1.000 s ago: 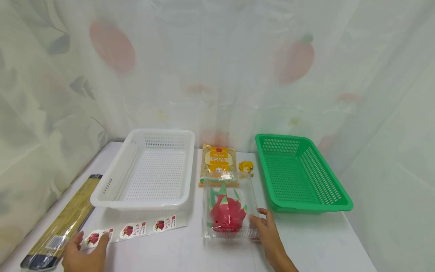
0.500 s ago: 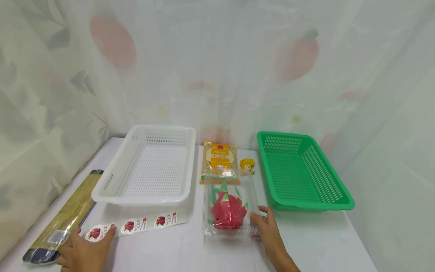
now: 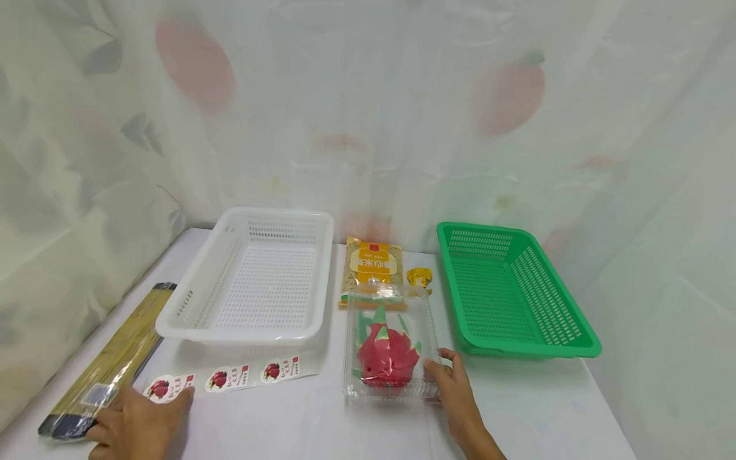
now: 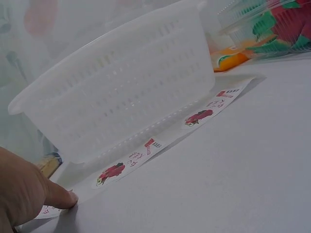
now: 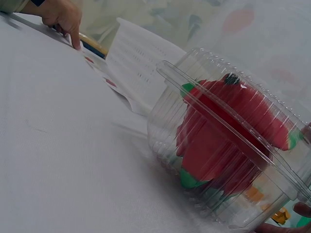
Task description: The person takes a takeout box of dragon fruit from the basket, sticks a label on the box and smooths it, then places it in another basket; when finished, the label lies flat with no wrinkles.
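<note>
My left hand (image 3: 138, 421) is over the left end of a strip of round dragon fruit stickers (image 3: 227, 378), its thumb and forefinger spread to either side of the first sticker. In the left wrist view one fingertip (image 4: 72, 198) presses down on the strip (image 4: 167, 141). With my right hand (image 3: 460, 399) I grip the right side of a lidded clear plastic box (image 3: 427, 319), thumb toward the front. A red dragon fruit (image 3: 388, 354) with green tips lies inside the box. Only parts of the fingers (image 5: 301, 209) show at the right wrist view's edge.
Behind the strip stands a white basket (image 3: 241, 335); a green basket (image 3: 535, 350) is at the right. A yellow food packet (image 3: 376, 262) and a small gold-wrapped item (image 3: 419, 278) lie behind the box. Far left is a long wrapped packet (image 3: 123, 348) with dark ends.
My left hand has shifted slightly at the strip's left end, its thumb now lower and further right, the other fingers drawn in. The right hand still grips the box. The view has tilted slightly.
</note>
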A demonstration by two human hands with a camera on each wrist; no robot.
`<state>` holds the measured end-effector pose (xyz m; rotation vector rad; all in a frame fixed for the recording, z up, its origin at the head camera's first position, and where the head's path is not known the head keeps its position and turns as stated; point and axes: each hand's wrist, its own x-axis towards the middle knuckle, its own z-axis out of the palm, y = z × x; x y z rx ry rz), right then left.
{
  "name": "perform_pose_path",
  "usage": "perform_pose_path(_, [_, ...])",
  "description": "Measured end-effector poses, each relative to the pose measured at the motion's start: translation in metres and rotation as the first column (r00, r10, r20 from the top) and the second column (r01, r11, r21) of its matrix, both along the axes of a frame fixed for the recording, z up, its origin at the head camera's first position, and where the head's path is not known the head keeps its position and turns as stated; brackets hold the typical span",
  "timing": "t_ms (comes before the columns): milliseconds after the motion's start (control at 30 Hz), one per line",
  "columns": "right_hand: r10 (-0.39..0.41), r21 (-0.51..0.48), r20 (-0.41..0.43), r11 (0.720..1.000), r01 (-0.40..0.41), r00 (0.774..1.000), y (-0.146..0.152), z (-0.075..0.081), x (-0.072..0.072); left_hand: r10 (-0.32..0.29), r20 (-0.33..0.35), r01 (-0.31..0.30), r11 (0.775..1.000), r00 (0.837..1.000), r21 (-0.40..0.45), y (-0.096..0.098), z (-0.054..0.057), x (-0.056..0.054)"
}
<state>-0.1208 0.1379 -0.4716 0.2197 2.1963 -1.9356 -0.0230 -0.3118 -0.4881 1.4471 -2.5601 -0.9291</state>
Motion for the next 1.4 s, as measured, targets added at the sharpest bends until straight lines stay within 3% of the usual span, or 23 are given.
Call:
perform_pose_path(100, [0.000,0.004,-0.001,1.000,0.000,1.000,0.000,0.000,0.000,0.003,0.002,-0.003,1.000,1.000,-0.008,0.000,0.000,-0.001])
perform_pose_path(200, [0.002,0.000,-0.001,1.000,-0.002,1.000,0.001,0.000,0.001,0.009,-0.060,-0.010,1.000,0.998,-0.016,0.001,-0.002,-0.002])
perform_pose_path(267, [0.003,-0.008,-0.001,1.000,-0.003,1.000,0.001,-0.001,0.001,0.037,-0.138,-0.039,0.999,0.990,-0.007,0.003,-0.003,-0.002])
perform_pose_path(333, [0.007,-0.011,-0.001,1.000,-0.007,1.000,0.001,-0.002,0.001,0.084,-0.237,-0.084,0.996,0.968,0.011,0.006,-0.004,-0.002])
perform_pose_path(400, [0.011,-0.011,0.000,1.000,-0.011,1.000,0.001,-0.002,0.001,0.148,-0.335,-0.143,0.989,0.930,0.041,0.008,-0.005,-0.002])
perform_pose_path(467, [0.011,-0.017,0.001,1.000,-0.011,1.000,0.001,-0.003,0.001,0.202,-0.428,-0.199,0.979,0.881,0.052,0.010,-0.006,-0.004])
perform_pose_path(600, [0.008,-0.016,-0.001,1.000,-0.008,1.000,0.001,-0.003,0.001,0.275,-0.548,-0.280,0.957,0.790,0.077,0.012,-0.006,-0.004])
perform_pose_path(700, [0.007,-0.011,-0.004,1.000,-0.007,1.000,0.001,-0.002,0.001,0.313,-0.613,-0.307,0.944,0.725,0.120,0.013,-0.004,-0.003])
perform_pose_path(833, [0.003,-0.014,-0.005,1.000,-0.003,1.000,0.000,-0.002,0.001,0.355,-0.654,-0.336,0.928,0.668,0.161,0.017,-0.001,-0.002])
perform_pose_path(967, [0.001,-0.023,-0.003,1.000,-0.001,1.000,0.000,-0.002,0.001,0.374,-0.723,-0.377,0.911,0.582,0.167,0.022,0.003,0.001])
perform_pose_path(1033, [0.001,-0.022,-0.003,1.000,-0.001,1.000,0.000,-0.002,0.001,0.371,-0.751,-0.394,0.905,0.546,0.160,0.024,0.007,0.002])
perform_pose_path(1200, [-0.003,-0.006,-0.007,1.000,0.003,1.000,0.000,-0.001,0.002,0.349,-0.770,-0.400,0.907,0.534,0.133,0.029,0.018,0.003])
perform_pose_path(1300, [-0.006,0.001,-0.008,1.000,0.006,1.000,0.000,0.000,0.002,0.320,-0.809,-0.388,0.913,0.494,0.124,0.031,0.025,0.003])
perform_pose_path(1400, [-0.005,0.004,-0.008,1.000,0.006,1.000,0.000,0.000,0.002,0.283,-0.840,-0.383,0.918,0.464,0.098,0.033,0.032,0.002])
